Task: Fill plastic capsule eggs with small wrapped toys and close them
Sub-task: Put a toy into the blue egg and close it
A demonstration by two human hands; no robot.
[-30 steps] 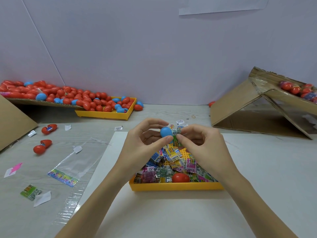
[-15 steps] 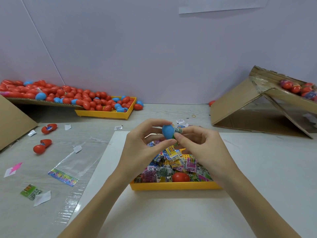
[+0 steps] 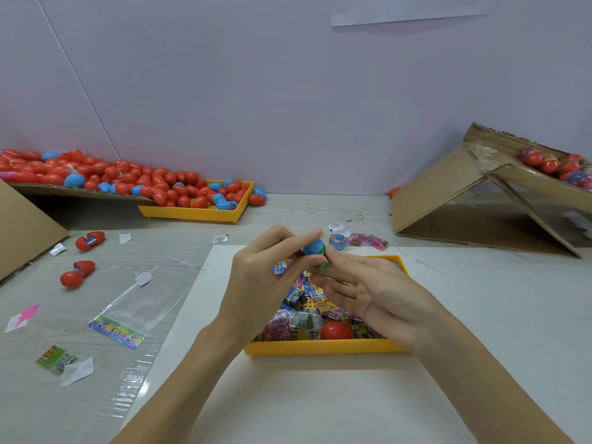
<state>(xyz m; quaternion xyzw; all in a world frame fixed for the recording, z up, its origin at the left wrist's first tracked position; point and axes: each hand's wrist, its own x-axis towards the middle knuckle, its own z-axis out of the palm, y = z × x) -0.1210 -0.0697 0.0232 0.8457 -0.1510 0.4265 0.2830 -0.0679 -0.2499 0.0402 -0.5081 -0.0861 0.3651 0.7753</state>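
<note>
My left hand (image 3: 256,283) grips a blue capsule egg (image 3: 312,246) between thumb and fingertips, above the far end of the near yellow tray (image 3: 320,349). My right hand (image 3: 374,293) lies beside it with fingers stretched out, its thumb tip pressing a green wrapped toy (image 3: 325,264) against the egg's opening. The tray holds several wrapped toys (image 3: 304,315) and one red egg (image 3: 336,330).
A second yellow tray (image 3: 192,214) at the back left holds red and blue eggs spilling from a cardboard ramp (image 3: 73,192). Two opened red eggs (image 3: 90,240) (image 3: 77,274) and a clear bag (image 3: 128,315) lie left. A cardboard box (image 3: 474,203) stands right.
My right hand went from pinching the toy at the egg to spreading its fingers, with only the thumb tip on the toy. The egg tilted and sank slightly.
</note>
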